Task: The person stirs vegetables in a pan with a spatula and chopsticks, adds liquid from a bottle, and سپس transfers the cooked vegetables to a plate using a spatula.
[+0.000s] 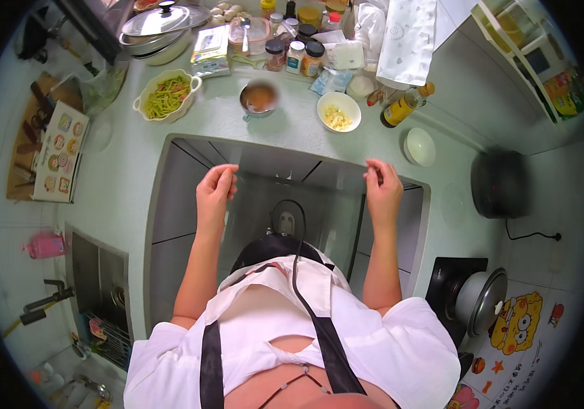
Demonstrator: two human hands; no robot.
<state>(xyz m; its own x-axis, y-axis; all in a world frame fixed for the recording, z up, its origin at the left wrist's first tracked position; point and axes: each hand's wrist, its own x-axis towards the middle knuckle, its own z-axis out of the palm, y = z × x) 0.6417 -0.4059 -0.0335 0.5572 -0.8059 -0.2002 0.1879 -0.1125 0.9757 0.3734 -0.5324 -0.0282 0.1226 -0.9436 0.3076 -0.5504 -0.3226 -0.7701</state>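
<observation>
Both my hands hover above the gap in front of the pale counter (118,153), apart from each other and touching nothing. My left hand (216,191) is loosely closed, thumb against the curled fingers, with nothing visible in it. Likewise my right hand (383,187) is curled with thumb near fingertips, and I see nothing held. Beyond them on the counter stand a scalloped two-handled dish (138,102) of green strips, a small metal cup (246,102) with blurred brownish contents, and a white bowl (352,123) of chopped pale yellow pieces. A smaller white bowl (419,146) sits nearest my right hand.
Jars (294,58) and packets crowd the back, beside a lidded pan (162,41). A dark sauce bottle (406,105) leans at the right. The sink (94,273) and a knife block (33,136) lie left; a black appliance (500,184) and a lidded pot (472,296) right.
</observation>
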